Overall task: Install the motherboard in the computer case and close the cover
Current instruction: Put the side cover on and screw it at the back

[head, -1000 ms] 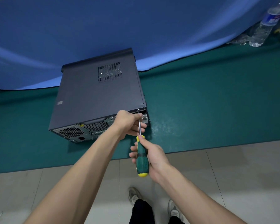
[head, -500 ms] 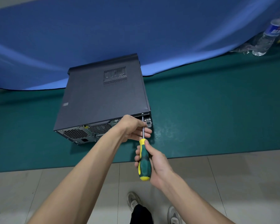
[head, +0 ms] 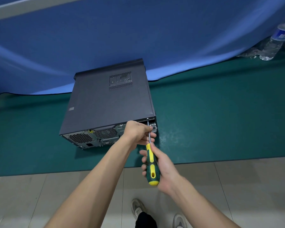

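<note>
We see a dark grey metal computer case point(head: 105, 104) lying on its side on the green mat-covered table point(head: 212, 120), cover on top, its vented rear panel facing us. Our left hand point(head: 136, 133) reaches to the case's rear right corner, fingers curled and pinching the steel shaft of the green-and-yellow-handled screwdriver point(head: 151, 167), whose tip meets the case's upper rear edge. Our right hand point(head: 161, 168) wraps around the handle. Far right, a clear plastic water bottle point(head: 276, 40) stands against the blue cloth backdrop point(head: 138, 30).

Green-yellow screwdriver point(head: 152, 165), dark grey case point(head: 109, 102)
</note>
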